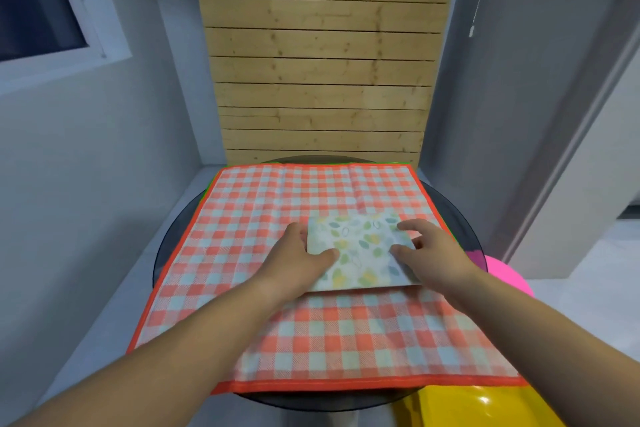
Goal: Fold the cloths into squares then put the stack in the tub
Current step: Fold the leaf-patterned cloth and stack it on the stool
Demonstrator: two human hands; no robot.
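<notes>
- Our left grip pinches the left edge of the small folded cloth, white with a green and yellow leaf print. The thumb lies on top.
- Our right grip rests spread-fingered on the cloth's right side, clasping nothing.
- That soft, thin near-square lies flat on the large red-and-white checked cloth, woven, orange-hemmed and spread open.
- We judge this fold nearly done. Next we fold the checked cloth, which calls for matched corners.
- Beneath lies the round dark glass surface. A glossy yellow plastic object, perhaps the tub, sits near right.
</notes>
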